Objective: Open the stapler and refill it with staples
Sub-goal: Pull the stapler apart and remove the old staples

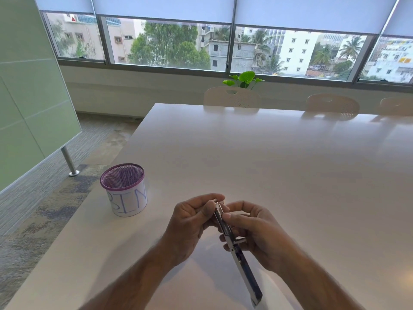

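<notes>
A slim metal stapler (240, 258) with a dark top is held above the white table (268, 164), swung open into one long line that runs from my fingers toward me. My left hand (192, 222) pinches its far front end between thumb and fingers. My right hand (252, 231) grips the stapler's middle from the right, with its thumb on the top edge. The near end of the stapler hangs free low in the view. I cannot see any loose staples; the inside of the channel is too small to read.
A purple mesh cup (124, 189) wrapped in paper marked "BIN" stands on the table's left side, near its edge. Cream chairs (232, 97) line the far side, with a green plant (244, 79) behind. A glass partition (33, 97) stands left.
</notes>
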Available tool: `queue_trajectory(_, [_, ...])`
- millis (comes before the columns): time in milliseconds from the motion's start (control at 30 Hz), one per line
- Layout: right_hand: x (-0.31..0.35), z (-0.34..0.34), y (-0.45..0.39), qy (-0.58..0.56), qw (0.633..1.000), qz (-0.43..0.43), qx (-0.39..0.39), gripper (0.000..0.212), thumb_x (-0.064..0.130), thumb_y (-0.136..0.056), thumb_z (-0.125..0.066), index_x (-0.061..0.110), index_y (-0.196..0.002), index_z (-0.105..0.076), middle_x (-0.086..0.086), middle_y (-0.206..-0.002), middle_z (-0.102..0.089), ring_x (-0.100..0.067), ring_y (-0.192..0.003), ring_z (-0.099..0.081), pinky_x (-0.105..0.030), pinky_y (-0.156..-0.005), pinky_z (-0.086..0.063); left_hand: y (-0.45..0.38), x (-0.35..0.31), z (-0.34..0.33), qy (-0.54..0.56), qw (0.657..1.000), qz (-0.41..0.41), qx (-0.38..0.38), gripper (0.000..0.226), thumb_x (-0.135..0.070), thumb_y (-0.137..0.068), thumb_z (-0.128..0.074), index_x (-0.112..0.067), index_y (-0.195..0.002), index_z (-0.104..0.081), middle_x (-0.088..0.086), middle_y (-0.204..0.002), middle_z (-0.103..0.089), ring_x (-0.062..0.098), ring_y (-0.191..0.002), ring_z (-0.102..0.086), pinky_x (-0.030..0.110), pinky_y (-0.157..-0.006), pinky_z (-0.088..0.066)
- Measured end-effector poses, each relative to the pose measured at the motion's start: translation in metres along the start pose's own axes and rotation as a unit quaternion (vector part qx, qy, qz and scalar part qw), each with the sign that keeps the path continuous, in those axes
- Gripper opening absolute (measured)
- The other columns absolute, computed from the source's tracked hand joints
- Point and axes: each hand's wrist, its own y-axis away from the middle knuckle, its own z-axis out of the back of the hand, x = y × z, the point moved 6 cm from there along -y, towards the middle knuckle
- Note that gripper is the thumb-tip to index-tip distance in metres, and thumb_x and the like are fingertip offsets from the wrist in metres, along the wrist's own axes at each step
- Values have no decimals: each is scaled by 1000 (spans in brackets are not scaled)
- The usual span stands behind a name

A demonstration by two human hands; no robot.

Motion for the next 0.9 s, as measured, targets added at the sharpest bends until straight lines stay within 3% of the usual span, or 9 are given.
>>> queue_trajectory(133, [-2, 1, -1, -12, 1000, 5, 17, 20, 11, -79, -81, 8, -96, -72, -20, -86, -74, -33, -71, -72, -41, -63, -62, 0, 0, -1, 2, 1000, 3, -10, 28, -29, -84, -67, -11, -103, -77, 13, -86, -75, 25, -79, -70, 34, -75, -60])
queue_trajectory(300, [-7, -2, 0, 28, 996, -39, 70, 34, 13, -70, -82, 5, -102, -76, -18, -91, -75, -24, -71, -72, -36, -62, -61, -1, 2, 2, 24, 998, 13, -55, 30, -22, -84, -59, -3, -102, -73, 18, -84, -74, 29, -80, -67, 32, -71, -59])
queue_trajectory(467, [-11, -4, -3, 24, 998, -7, 58, 26, 5, -71, -83, 1, -96, -78, -16, -84, -77, -23, -67, -74, -33, -60, -60, 0, 6, 3, -2, 996, 43, -76, 36, -33, -84, -61, -9, -109, -71, 20, -103, -75, 29, -91, -72, 32, -69, -58])
queue_trajectory(567, [-6, -2, -3, 6, 998, 54, 22, 28, 7, -69, -85, 1, -95, -78, -22, -92, -79, -32, -76, -77, -36, -64, -62, 5, 14, -2, -12, 995, 101, -22, 47, -49, -85, -69, -14, -116, -67, 14, -108, -73, 29, -92, -70, 41, -75, -57])
queue_trajectory(667, [1, 4, -3, -33, 994, 104, -27, 39, 14, -60, -88, -2, -94, -76, -28, -93, -77, -39, -78, -77, -38, -62, -63, 12, 18, -10, -40, 986, 158, 45, 53, -48, -72, -82, -20, -114, -69, 14, -103, -73, 32, -93, -70, 46, -79, -58])
queue_trajectory(800, [3, 11, -1, -47, 988, 132, -65, 34, 17, -56, -89, 5, -86, -77, -22, -90, -79, -34, -74, -77, -33, -59, -62, 15, 18, -12, -72, 976, 191, 70, 41, -39, -78, -78, -17, -111, -71, 20, -101, -74, 33, -86, -71, 44, -76, -58])
queue_trajectory(900, [-2, 13, -3, -58, 986, 132, -80, 36, 15, -57, -87, 2, -90, -76, -22, -90, -79, -35, -76, -77, -32, -60, -62, 16, 15, -12, -97, 975, 189, 70, 33, -37, -83, -73, -17, -110, -72, 21, -104, -72, 33, -78, -70, 44, -75, -60])
